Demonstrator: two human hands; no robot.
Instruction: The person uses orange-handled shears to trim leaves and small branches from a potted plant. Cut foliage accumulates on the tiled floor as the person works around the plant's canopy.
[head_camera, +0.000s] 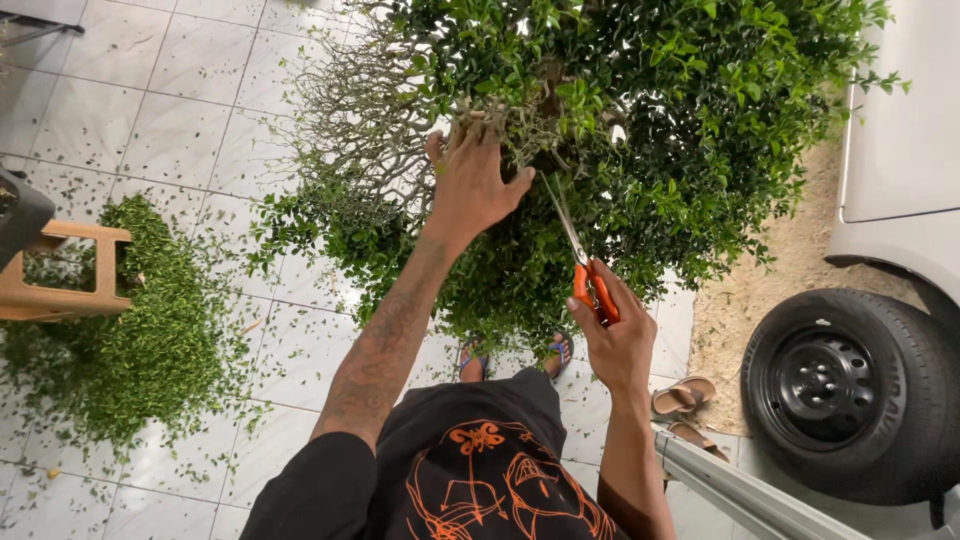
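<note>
A dense green shrub (640, 130) with small leaves fills the top middle; its left side shows bare grey twigs (355, 110). My left hand (472, 180) reaches up and grips a tuft of twigs and leaves at the shrub's middle. My right hand (618, 340) holds orange-handled shears (585, 265), whose slim metal blades point up into the foliage just right of my left hand. Whether the blades touch a branch is hidden by the leaves.
A heap of cut leaves (140, 330) lies on the white tiled floor (150, 90) at left, beside a wooden stool (70, 270). A car wheel (850, 390) and white car body (900, 150) stand at right, with sandals (685, 395) and a metal bar (740, 490) nearby.
</note>
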